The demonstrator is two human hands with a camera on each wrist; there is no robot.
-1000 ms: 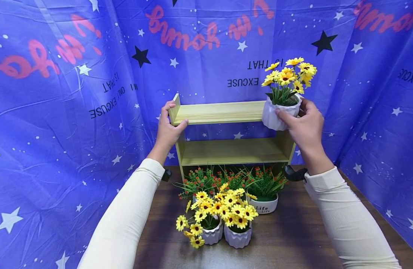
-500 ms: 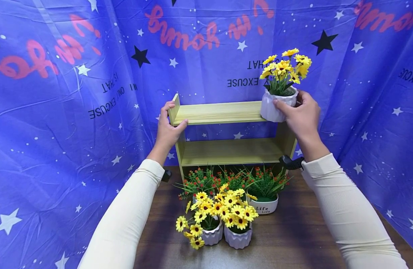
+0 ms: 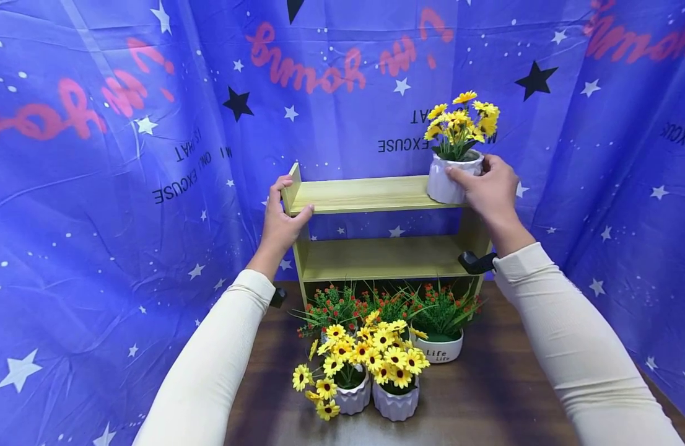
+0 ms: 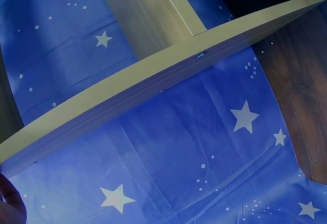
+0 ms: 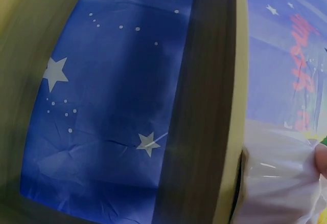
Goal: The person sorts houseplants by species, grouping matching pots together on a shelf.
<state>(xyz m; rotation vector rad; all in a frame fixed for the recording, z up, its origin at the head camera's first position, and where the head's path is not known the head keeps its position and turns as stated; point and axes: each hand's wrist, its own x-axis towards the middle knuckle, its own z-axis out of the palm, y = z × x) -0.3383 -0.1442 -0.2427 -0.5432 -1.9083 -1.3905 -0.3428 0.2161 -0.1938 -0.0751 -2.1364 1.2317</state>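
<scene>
A white ribbed pot of yellow daisy-like flowers [image 3: 456,176] is at the right end of the top board of a light wooden shelf [image 3: 370,193]. My right hand [image 3: 492,189] grips this pot from the right, thumb on its front. In the right wrist view the pot's white side [image 5: 281,178] is right at the board's edge, with a fingertip [image 5: 322,160] against it. My left hand [image 3: 281,220] holds the shelf's upper left corner, thumb at the board's front and fingers around the side panel. The left wrist view shows that side panel [image 4: 153,75] and a finger beside it.
Two more white pots of yellow flowers [image 3: 395,399] stand in front on the dark wooden table [image 3: 459,409]. Behind them are red-flowered green plants [image 3: 331,306], one in a white "Life" pot [image 3: 445,350], close before the shelf. A blue star-patterned curtain [image 3: 342,136] hangs behind.
My right hand has brought the flower pot leftward and slightly up relative to the top board. My left hand stays on the shelf corner. The head view has tilted slightly.
</scene>
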